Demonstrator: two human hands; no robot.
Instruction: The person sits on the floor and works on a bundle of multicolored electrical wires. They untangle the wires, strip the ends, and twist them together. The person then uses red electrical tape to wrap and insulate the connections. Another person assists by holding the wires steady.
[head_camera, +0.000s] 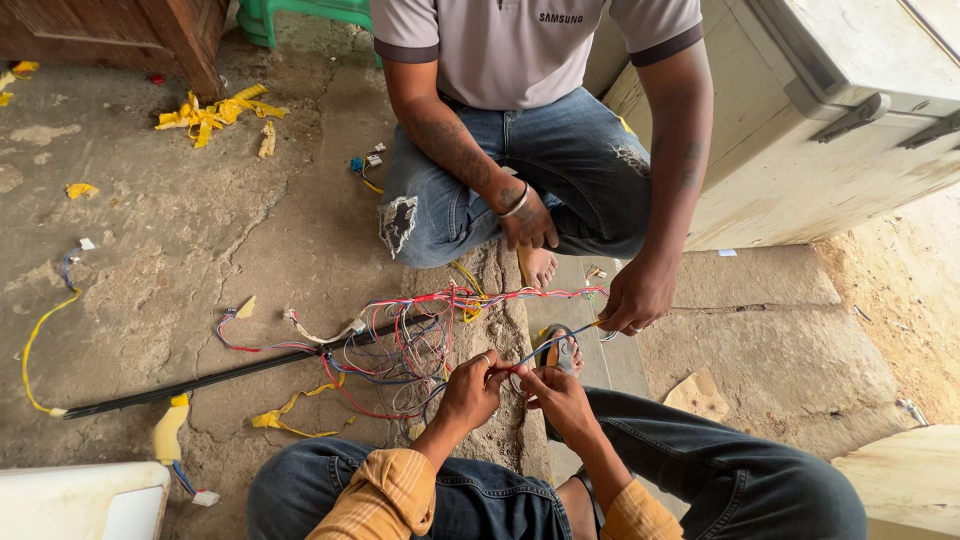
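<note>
Nearest the camera, the person's legs in dark blue jeans and mustard-orange sleeves frame the scene. The left hand (472, 388) is clenched, pinching a thin blue-and-red insulated wire (540, 350) between thumb and fingers. The right hand (556, 393) sits just beside it, fingers closed on the same wire. The wire runs up and to the right from both hands.

Beyond them, a tangled bundle of thin red, blue and white wires (405, 345) lies on the cracked grey concrete floor (200, 250), joined at its left to a long black sheathed cable (200, 380). Strips of yellow tape (290, 410) lie near the bundle.

Farther off, a co-worker in a grey shirt and torn jeans sits cross-legged. One hand (636, 295) of the co-worker grips the far end of the wire strands; the other hand (527, 220) rests on a knee. A scuffed cream metal appliance casing (800, 170) stands beside the co-worker. Scraps of yellow tape (210, 115) lie at the far left.
</note>
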